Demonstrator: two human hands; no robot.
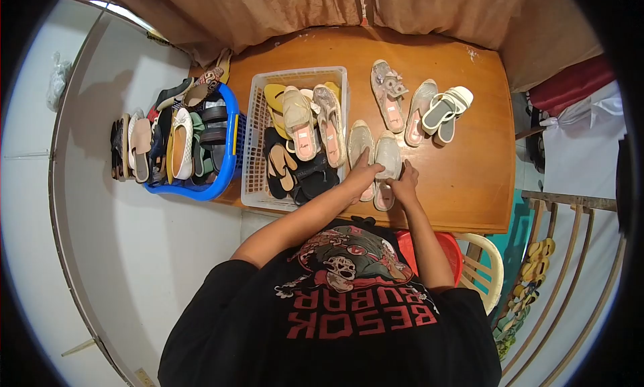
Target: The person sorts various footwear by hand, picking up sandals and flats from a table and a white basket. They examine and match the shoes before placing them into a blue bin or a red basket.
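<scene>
Two beige espadrille slippers with pink insoles lie side by side at the table's front edge. My left hand [364, 174] is closed at the left slipper [361, 136], its thumb reaching across to the right slipper [388, 149]. My right hand [404, 184] grips the right slipper's outer side, near the heel end. Farther back, a matching slipper with a bow [388, 98] and a plainer one [420, 112] stand apart. Beside them, white-strapped sandals [446, 112] are stacked on each other.
A white plastic basket [248, 179] of sandals stands left on the wooden table [463, 192]. Left of it is a blue basket [235, 118] piled with shoes. A red stool [449, 253] and a cream chair [493, 259] are by the front edge. More footwear [526, 286] lies low at right.
</scene>
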